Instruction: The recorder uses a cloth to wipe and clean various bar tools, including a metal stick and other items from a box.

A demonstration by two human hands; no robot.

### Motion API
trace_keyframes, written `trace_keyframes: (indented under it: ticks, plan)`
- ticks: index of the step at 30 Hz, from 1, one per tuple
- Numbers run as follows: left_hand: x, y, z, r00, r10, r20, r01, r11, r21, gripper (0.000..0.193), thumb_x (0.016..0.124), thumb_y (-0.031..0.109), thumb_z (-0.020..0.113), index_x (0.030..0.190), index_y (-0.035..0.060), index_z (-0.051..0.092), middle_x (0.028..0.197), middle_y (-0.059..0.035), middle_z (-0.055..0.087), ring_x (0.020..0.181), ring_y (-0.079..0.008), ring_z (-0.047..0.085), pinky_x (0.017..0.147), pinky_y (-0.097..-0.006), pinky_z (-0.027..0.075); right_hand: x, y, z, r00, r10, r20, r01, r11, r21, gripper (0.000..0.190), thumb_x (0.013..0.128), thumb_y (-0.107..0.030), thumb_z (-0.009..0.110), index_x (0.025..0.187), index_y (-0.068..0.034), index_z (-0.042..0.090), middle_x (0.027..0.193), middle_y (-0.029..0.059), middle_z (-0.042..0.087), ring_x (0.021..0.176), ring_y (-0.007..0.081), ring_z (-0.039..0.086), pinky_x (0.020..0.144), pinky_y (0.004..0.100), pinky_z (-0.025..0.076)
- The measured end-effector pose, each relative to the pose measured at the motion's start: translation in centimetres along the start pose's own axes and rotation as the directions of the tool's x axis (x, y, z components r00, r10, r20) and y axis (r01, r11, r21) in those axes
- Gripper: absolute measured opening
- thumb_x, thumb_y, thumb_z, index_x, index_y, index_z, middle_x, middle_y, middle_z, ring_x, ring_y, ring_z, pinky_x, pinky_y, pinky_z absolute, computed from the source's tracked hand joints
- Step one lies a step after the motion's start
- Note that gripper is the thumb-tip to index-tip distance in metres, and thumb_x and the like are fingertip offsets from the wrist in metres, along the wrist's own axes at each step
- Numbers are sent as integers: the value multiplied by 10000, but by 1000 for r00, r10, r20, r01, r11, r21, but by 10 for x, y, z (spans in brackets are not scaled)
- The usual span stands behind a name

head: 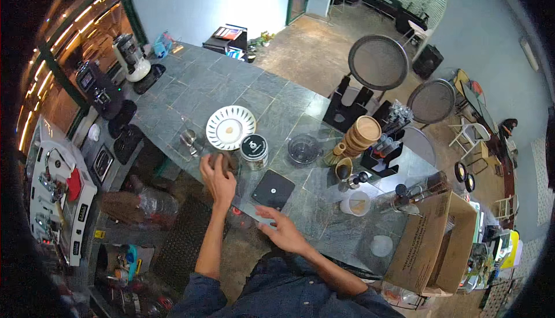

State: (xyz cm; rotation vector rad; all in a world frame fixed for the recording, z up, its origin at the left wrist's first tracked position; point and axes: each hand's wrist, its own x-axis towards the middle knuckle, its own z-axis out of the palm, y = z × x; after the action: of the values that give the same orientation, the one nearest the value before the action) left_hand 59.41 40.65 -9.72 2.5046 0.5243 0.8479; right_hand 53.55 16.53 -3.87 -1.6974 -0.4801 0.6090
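My left hand (pixel 219 181) reaches over the counter's near edge, fingers bent at a blurred brownish round thing (pixel 230 162); whether it grips this is unclear. Just right of it stands a jar with a black lid (pixel 254 146). A white plate with a dark-patterned rim (pixel 231 127) lies beyond, a small pale thing at its centre. Clear glassware (pixel 189 139) stands to the left. My right hand (pixel 282 231), fingers apart and apparently holding nothing, is at the counter edge, below a flat black square device (pixel 273 190). A round clear dish (pixel 304 149) sits further right.
Stacked wooden lids (pixel 364 131), a white cup (pixel 355 203), black holders (pixel 347 105) and an open cardboard box (pixel 427 244) stand on the right. A blender or grinder (pixel 132 60) is at the far left corner, an espresso machine (pixel 60 196) at left. Shelves below hold bottles.
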Motion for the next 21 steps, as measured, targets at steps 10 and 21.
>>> trace_keyframes:
  ticks: [10,21]
  plan:
    - [-6,66,-42,977,96,188,-52,972,-228,64,804,31,691,858,28,656,1121,-145,607,1094,-341,556,945,-462,433,-104,-21,-82,931,214,-295,-116,942,315,159,912,-118,678,1011,6,697,1187,109,668,1074,196,633,923,336,501]
    - [-154,323,-47,304,870,388,97,377,-921,131,732,77,819,730,33,696,970,-76,692,992,-266,629,846,-393,504,-356,-102,-191,133,101,-986,314,939,139,365,1038,-249,472,1074,65,654,1051,181,689,926,223,666,869,372,523]
